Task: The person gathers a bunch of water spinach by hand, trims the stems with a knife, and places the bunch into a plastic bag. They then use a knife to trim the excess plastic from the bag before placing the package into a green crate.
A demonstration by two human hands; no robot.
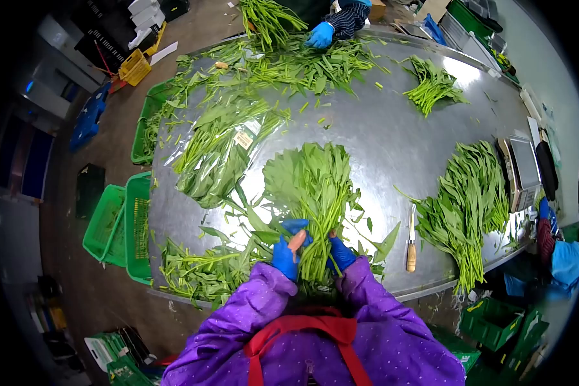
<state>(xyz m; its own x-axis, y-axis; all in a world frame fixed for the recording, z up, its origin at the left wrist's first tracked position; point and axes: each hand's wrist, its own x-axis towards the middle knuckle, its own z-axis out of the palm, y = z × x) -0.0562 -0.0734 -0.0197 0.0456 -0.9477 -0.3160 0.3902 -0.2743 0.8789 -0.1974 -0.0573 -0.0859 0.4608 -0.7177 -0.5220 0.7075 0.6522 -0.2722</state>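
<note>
two blue-gloved hands are wrapped around one bunch of leafy green stalks [312,193] low in the middle of the frame, right by the purple sleeves. left hand [288,251] has its fingers curled round the stems, with what looks like a bare fingertip poking through the glove. right hand [341,253] grips the other side, fingers closed on the stems. the bunch fans out up the steel table [392,135]. a wooden-handled knife [411,241] lies just right of it, beside a loose pile of greens [469,202]. a bagged bunch [219,151] sits upper left, and a co-worker's gloved hand [320,35] is at the top.
</note>
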